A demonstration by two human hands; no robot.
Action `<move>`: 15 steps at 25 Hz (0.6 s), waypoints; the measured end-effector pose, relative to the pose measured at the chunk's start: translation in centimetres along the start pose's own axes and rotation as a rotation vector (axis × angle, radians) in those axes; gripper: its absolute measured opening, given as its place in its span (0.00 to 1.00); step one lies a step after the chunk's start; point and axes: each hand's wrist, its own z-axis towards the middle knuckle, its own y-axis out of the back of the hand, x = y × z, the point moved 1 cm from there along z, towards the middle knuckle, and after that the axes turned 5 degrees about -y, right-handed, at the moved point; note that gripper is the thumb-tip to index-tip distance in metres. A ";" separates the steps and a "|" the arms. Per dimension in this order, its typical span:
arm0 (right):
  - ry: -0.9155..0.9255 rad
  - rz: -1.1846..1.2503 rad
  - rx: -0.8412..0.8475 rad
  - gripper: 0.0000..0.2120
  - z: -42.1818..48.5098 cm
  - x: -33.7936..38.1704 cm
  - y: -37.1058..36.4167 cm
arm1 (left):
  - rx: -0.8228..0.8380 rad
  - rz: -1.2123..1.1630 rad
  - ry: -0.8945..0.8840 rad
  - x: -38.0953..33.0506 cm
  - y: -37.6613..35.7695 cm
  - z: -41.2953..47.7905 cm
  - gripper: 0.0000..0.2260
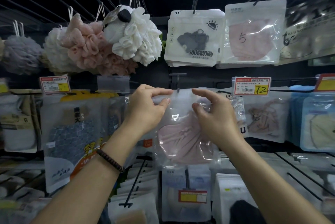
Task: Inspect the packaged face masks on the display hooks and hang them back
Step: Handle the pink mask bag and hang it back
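Note:
A clear pouch with a pink face mask (183,144) hangs in front of me at the middle row. Its top edge sits at the tip of a black display hook (178,82). My left hand (146,107) pinches the pouch's top left corner between thumb and fingers. My right hand (212,113) holds the top right part, fingers curled on the plastic. Above hang a white pouch with a dark mask picture (192,38) and a clear pouch with a pink mask marked 5 (252,35).
Bath sponges in white, pink and grey (101,42) hang at upper left. A bath towel pack (72,133) hangs left of my hands. More mask pouches (262,118) and a price tag reading 12 (251,86) are on the right. Lower hooks with packs (186,187) jut out below.

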 end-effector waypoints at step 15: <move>0.398 -0.654 -0.161 0.28 -5.4 -1.3 -7.0 | 0.184 0.033 0.012 6.1 3.2 -3.4 0.18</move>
